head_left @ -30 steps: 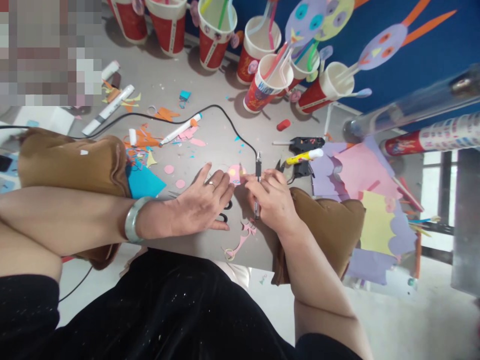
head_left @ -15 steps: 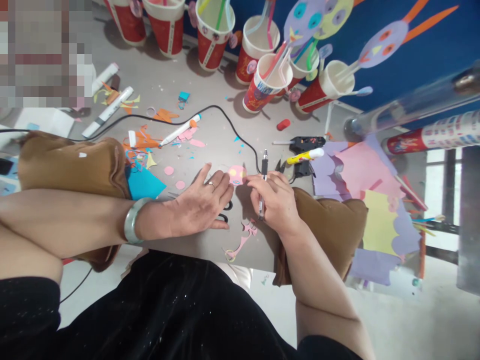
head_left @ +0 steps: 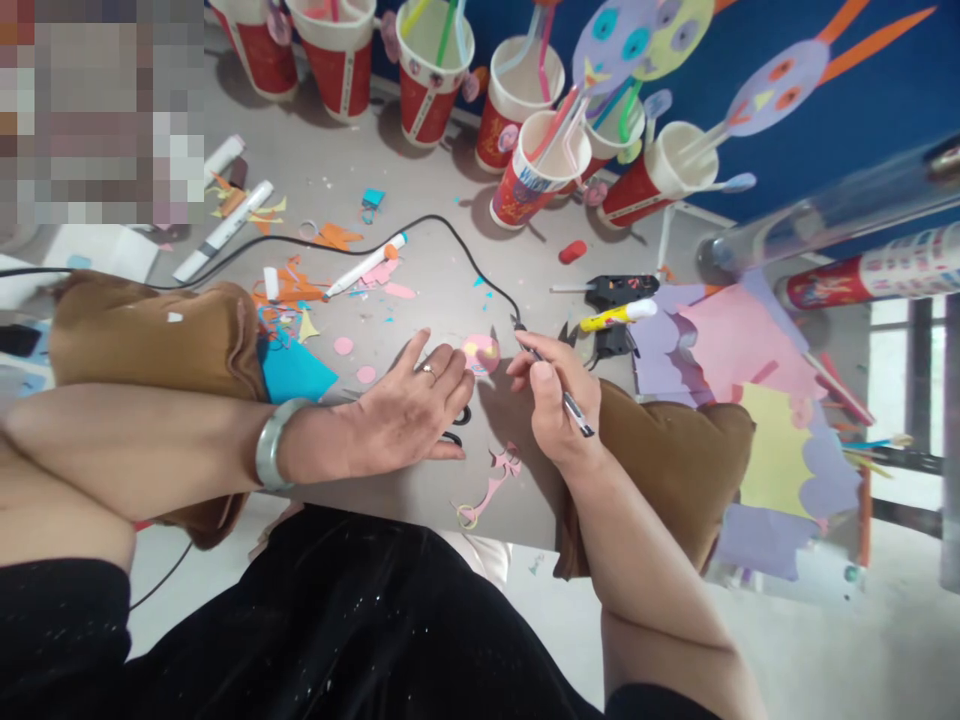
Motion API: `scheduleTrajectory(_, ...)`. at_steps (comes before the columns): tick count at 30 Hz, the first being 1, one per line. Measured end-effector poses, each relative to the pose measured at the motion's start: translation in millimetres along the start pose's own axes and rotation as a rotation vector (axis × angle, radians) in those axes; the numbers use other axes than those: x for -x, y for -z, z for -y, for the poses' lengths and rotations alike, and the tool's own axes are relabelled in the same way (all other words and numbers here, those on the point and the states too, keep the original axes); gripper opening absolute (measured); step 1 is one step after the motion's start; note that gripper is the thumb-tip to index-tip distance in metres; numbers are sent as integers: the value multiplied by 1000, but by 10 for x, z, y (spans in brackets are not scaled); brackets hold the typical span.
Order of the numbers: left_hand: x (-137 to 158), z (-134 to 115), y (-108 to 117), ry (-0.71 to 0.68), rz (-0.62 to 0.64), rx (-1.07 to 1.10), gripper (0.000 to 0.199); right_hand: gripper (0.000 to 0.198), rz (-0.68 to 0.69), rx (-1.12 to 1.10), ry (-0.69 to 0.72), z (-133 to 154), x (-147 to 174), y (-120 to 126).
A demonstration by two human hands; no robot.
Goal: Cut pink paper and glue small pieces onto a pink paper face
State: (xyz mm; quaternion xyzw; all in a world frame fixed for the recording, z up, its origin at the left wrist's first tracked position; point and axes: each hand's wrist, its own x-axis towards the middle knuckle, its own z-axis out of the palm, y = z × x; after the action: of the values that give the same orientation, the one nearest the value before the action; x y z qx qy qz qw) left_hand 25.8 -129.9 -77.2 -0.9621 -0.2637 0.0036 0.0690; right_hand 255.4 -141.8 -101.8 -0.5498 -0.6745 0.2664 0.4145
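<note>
My left hand (head_left: 412, 395) lies flat on the grey table with its fingers spread, the fingertips at the left edge of a small pink paper oval (head_left: 481, 355). The oval carries yellow spots and a small blue drawn mark. Under that hand lie scissors, of which only the black handles (head_left: 463, 414) show clearly. My right hand (head_left: 561, 395) is closed around a pen (head_left: 576, 412) with a clear and black barrel, just right of the oval. The pen slants, one end up-left and the other by the wrist. Pink paper scraps (head_left: 495, 480) lie below the hands.
Red paper cups (head_left: 431, 95) with straws and paper faces line the back. A glue gun (head_left: 619, 292) and a yellow marker (head_left: 616, 316) lie to the right, near coloured paper sheets (head_left: 742, 335). Brown cushions (head_left: 154, 330) flank the workspace. A black cord (head_left: 330, 243) crosses the table.
My right hand has turned and moved slightly right, away from the pink oval. The pen has swung from nearly upright to a slant. My left hand stays at the oval's edge.
</note>
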Motion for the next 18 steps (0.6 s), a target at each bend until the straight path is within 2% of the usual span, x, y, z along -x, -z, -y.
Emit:
scheduleTrajectory(5,-15,27,36,-1,34,-5,83,29,-3,-52,-60,-12,7,-57)
scheduleTrajectory(10,-26,27,3,2,45,-2,84,21,-24,68,-64,4,14,-90)
scheduleTrajectory(14,-29,25,-14,1,32,-14,89,22,-31,122,-64,2,18,-86)
scheduleTrajectory(18,-37,26,-14,-10,15,-8,88,24,-109,107,-44,-40,17,-87)
